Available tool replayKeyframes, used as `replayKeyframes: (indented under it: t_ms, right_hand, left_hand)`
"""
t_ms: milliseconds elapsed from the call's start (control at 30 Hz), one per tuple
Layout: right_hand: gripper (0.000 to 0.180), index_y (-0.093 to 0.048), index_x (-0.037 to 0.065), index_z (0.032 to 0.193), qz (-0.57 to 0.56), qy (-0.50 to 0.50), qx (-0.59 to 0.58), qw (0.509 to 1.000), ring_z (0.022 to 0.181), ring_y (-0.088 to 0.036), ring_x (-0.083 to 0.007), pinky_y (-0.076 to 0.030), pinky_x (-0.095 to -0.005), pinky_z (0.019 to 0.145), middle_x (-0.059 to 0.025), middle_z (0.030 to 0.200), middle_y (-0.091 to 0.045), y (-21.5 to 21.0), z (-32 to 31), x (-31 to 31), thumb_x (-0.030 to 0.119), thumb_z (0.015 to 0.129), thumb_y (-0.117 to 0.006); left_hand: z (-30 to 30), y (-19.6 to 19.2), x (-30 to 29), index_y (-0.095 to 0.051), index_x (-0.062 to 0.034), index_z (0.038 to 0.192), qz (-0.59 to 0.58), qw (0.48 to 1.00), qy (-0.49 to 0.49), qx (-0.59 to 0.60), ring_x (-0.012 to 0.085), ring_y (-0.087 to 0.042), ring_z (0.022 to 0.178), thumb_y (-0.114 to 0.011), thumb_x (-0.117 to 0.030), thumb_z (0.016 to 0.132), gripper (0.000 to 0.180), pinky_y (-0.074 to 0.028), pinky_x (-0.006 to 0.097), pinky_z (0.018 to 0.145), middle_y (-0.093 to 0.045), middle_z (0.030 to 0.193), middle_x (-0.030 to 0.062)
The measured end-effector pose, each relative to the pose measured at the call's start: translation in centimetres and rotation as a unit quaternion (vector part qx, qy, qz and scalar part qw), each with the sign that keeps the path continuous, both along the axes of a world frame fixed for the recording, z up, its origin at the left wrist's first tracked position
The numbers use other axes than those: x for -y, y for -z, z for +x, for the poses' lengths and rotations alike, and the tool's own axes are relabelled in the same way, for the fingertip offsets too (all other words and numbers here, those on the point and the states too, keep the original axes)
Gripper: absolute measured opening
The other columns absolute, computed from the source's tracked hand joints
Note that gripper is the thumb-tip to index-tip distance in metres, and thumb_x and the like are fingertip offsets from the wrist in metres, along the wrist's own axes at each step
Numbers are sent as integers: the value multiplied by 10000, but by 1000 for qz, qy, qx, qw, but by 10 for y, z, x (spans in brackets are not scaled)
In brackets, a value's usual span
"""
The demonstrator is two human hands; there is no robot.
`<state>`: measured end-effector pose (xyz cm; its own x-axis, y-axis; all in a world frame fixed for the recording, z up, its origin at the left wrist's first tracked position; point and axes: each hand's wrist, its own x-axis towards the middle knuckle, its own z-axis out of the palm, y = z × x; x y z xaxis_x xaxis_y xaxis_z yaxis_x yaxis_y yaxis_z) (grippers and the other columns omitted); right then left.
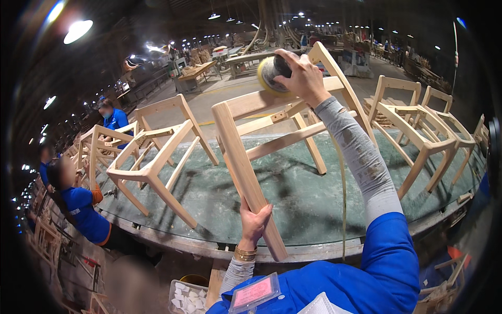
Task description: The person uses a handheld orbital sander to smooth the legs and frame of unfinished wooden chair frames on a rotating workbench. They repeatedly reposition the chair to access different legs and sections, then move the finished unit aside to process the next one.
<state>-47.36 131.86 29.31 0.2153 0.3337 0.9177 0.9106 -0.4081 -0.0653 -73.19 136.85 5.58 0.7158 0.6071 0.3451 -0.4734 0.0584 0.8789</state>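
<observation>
A long green-topped workbench (293,193) carries several unfinished wooden chair frames. The one in hand, a pale chair frame (272,131), lies tipped near the bench's near edge, one leg reaching past that edge toward the person. The left hand (254,222) is closed around the lower part of that leg, thumb and fingers wrapped on the wood. The right hand (300,78) is well above it, fingers curled over a round orbital sander (273,73) whose yellow pad presses on the frame's top rail. Another chair frame (154,162) lies toward the bench's left end, more (418,125) toward the right. A person in blue (83,206) stands just off the left edge.
</observation>
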Motion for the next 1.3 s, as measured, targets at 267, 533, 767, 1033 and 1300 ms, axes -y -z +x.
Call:
replayKeyframes:
  t_ms: [267, 533, 767, 1033, 1300]
  right_hand:
    - [690, -409, 303, 1304, -19, -56, 63, 996, 736, -624, -360, -528, -420, 642, -212, 926, -535, 3, -26, -25, 335, 699, -741]
    - [728, -406, 281, 1316, -50, -73, 38, 995, 803, -619, -356, -528, -430, 676, -213, 929, -562, 4, -63, -32, 321, 678, -753]
    - [671, -451, 311, 1278, 23, 54, 10, 998, 896, -610, -333, -539, -418, 710, -145, 1041, -605, -10, 5, -15, 390, 673, -731]
    - [669, -450, 304, 1270, 86, 97, -43, 991, 904, -619, -339, -520, -430, 739, -193, 937, -595, 12, 54, 50, 418, 682, -749]
    - [659, -460, 300, 1250, 24, -5, 15, 1000, 881, -612, -345, -534, -445, 697, -106, 1041, -621, 9, 5, 36, 311, 667, -768]
  left_hand:
    - [-4, 3, 4, -450, -16, 1019, 4, 1000, -8, -25, 140, -570, 686, -690, -22, 726, 380, -488, 280, 597, -570, 828, 61]
    - [-7, -1, -3, -426, -30, 1081, 32, 998, -39, -45, 143, -563, 648, -652, -24, 724, 423, -480, 279, 570, -562, 805, 64]
    - [0, 0, 1, -434, -33, 1043, -3, 1000, 7, 1, 126, -572, 672, -678, 1, 741, 390, -488, 265, 580, -564, 805, 51]
    - [0, 8, 5, -402, -28, 1151, 3, 1000, 26, 6, 135, -556, 637, -636, 12, 752, 464, -481, 265, 578, -546, 790, 71]
    - [-6, 5, 6, -418, -33, 1086, 2, 1000, 5, -11, 116, -563, 665, -675, 16, 741, 433, -483, 250, 572, -559, 822, 52]
